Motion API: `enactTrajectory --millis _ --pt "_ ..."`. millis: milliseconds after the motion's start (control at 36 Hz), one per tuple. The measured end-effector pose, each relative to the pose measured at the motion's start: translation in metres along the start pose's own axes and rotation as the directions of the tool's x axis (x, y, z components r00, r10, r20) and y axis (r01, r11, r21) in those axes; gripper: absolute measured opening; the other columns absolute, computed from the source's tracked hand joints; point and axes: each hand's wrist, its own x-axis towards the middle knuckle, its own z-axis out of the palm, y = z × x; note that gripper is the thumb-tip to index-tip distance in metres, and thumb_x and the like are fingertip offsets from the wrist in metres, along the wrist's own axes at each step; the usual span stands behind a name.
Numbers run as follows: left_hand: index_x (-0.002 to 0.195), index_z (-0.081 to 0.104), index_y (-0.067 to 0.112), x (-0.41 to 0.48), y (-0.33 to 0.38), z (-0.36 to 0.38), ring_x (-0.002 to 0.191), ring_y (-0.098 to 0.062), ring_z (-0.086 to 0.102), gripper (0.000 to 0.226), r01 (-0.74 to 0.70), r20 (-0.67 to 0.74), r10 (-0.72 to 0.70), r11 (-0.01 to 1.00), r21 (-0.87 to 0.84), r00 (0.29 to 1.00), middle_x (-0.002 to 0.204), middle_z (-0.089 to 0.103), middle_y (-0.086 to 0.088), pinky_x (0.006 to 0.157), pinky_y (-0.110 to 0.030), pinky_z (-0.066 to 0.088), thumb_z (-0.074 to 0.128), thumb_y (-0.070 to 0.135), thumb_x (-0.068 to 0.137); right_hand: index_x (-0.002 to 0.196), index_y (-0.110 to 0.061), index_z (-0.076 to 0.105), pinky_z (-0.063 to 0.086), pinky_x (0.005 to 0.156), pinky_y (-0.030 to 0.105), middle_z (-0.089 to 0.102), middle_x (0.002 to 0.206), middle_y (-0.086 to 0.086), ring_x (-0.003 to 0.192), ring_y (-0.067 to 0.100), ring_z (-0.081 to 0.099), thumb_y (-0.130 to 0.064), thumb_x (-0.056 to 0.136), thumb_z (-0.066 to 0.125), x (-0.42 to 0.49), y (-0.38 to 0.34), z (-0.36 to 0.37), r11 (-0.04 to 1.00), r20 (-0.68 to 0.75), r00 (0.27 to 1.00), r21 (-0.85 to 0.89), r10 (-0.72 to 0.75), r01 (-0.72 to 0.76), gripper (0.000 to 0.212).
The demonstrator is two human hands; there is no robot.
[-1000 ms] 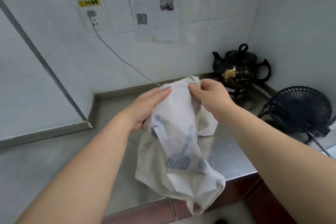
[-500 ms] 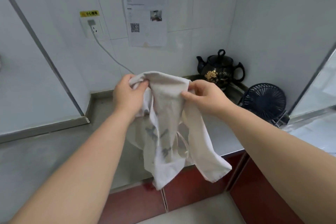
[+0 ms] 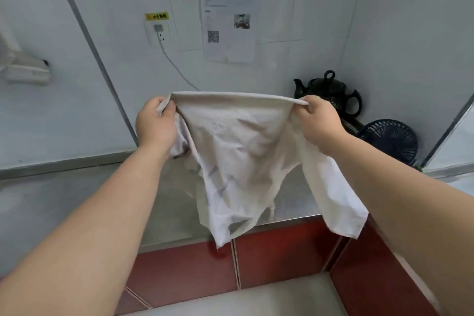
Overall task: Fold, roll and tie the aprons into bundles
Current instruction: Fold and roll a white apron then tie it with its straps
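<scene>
Above the counter [image 3: 164,202], both hands now apart, gripping apron [image 3: 238,151] top edge, stretched taut

Two hands: left hand [image 3: 156,126], right hand [image 3: 320,120]; one apron [image 3: 238,156]; one teapot [image 3: 331,90]; one fan [image 3: 389,138]; one socket [image 3: 159,33].

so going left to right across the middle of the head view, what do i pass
white wall fixture → left hand → apron, held up between the two hands → right hand → black fan
</scene>
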Motion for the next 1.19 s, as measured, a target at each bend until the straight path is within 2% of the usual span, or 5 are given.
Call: enactTrajectory --millis 472,611,1000,1083,1194 --pt "0.09 0.059 0.017 0.003 0.02 -0.016 0.077 -0.023 0.064 0.011 0.549 0.343 -0.429 0.678 -0.49 0.836 0.089 0.066 -0.007 0.075 -0.039 0.053 0.051 0.02 0.097 0.149 -0.023 0.008 0.025 0.111 0.046 0.021 0.151 0.01 0.137 0.032 0.027 -0.056 0.084 0.057 -0.02 -0.033 0.034 0.934 0.152 0.984 -0.356 0.092 -0.032 0.088" --pt "0.117 0.057 0.012 0.003 0.035 -0.013 0.092 -0.028 0.068 0.024 0.622 0.508 -0.365 0.535 -0.572 0.78 0.112 0.066 -0.015 0.073 -0.047 0.057 0.056 0.02 0.094 0.13 -0.023 0.045 0.043 0.095 0.027 0.056 0.126 0.001 0.112 0.011 0.055 -0.052 0.08 0.064 -0.047 -0.046 0.057 0.967 0.395 0.916 0.253 -0.077 -0.028 0.061" --pt "0.151 0.011 0.03 -0.039 0.001 -0.034 0.135 -0.015 0.037 0.122 0.303 0.576 -0.347 0.937 0.175 0.74 0.15 0.033 0.006 0.11 -0.034 0.03 0.076 0.064 0.054 0.088 -0.008 0.048 0.048 0.075 0.032 0.052 0.086 0.01 0.082 0.022 0.054 -0.013 0.096 0.042 -0.024 -0.073 0.069 0.693 0.154 0.952 0.657 0.263 -0.298 0.012" --pt "0.135 0.047 0.02 -0.052 -0.017 -0.023 0.102 -0.021 0.065 0.092 0.566 0.616 -0.485 0.821 0.076 0.62 0.119 0.066 0.0 0.091 -0.045 0.05 0.081 0.054 0.057 0.093 -0.014 0.053 0.049 0.094 0.038 0.058 0.105 0.011 0.1 0.026 0.059 -0.014 0.097 0.042 -0.027 -0.072 0.069 0.603 0.2 0.941 0.726 0.274 -0.33 0.011" --pt "0.091 0.063 0.011 -0.041 -0.015 -0.01 0.074 -0.023 0.06 0.006 0.409 0.378 -0.363 0.911 -0.045 0.851 0.084 0.064 -0.008 0.049 -0.02 0.05 0.061 0.007 0.088 0.112 -0.011 0.05 0.047 0.08 0.032 0.053 0.094 0.009 0.09 0.024 0.055 -0.011 0.095 0.04 -0.03 -0.06 0.066 0.715 0.219 0.904 0.554 0.368 -0.426 0.02"
